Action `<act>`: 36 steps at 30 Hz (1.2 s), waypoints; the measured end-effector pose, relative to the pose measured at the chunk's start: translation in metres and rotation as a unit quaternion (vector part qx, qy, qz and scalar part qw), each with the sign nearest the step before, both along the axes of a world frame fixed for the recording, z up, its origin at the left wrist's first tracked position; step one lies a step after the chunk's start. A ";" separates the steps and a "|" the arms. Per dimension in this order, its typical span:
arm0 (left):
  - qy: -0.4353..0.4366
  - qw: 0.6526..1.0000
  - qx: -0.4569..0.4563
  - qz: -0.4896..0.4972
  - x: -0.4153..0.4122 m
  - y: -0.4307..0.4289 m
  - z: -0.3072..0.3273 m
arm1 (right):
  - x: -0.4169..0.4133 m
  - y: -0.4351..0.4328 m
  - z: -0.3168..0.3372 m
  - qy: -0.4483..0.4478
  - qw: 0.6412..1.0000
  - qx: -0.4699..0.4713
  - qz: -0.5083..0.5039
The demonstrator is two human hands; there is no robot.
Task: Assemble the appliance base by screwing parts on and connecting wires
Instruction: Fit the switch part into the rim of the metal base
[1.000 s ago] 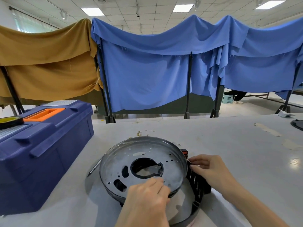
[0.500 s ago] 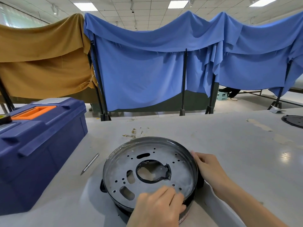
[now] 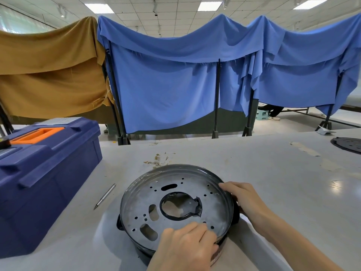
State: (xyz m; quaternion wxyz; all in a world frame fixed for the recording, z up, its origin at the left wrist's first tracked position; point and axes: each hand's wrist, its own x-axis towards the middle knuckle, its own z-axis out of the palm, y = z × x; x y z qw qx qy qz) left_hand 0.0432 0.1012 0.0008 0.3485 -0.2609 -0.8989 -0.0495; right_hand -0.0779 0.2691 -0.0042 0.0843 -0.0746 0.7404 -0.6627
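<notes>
Both hands are on the appliance base (image 3: 213, 210). L hand (image 3: 185, 248) is at the near edge, fingers curled over the rim w/ tips down on its metal face. R hand (image 3: 243, 198) is on the right side, fingers bent round the rim, index tip on top of the lip; thumb hidden, can't tell where it sits. Base sits flat on the counter (image 3: 273, 173) right in front of me, approx ctr. It's a round grey metal pan w/ raised rim, big ctr hole, a few oblong slots and lots of small holes, seated in a black housing (image 3: 119, 223) that shows at the left and under the near edge. Slim metal pin (image 3: 104, 196) lies on the counter near the base's left side, not touching it. Blue toolbox (image 3: 48, 173) w/ orange handle (image 3: 37, 134) stands further left, lid closed. Small wire scraps (image 3: 158, 161) lie just beyond the base. Black disc (image 3: 349, 144) is at the far right of the counter. Behind, blue cloth (image 3: 175, 85) and mustard cloth (image 3: 48, 71) hang over stands.
</notes>
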 end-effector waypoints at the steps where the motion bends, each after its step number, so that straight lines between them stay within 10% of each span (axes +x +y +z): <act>1: -0.003 1.000 0.008 -0.005 0.001 -0.002 0.002 | 0.001 0.000 0.001 -0.001 1.000 -0.002 0.003; 24: -0.201 0.976 0.081 -0.022 0.006 -0.018 0.028 | 0.002 -0.001 0.009 -0.015 0.999 -0.019 0.035; 36: -0.269 0.961 -0.034 -0.048 -0.004 -0.015 0.025 | 0.002 -0.001 0.006 0.006 1.000 0.016 0.024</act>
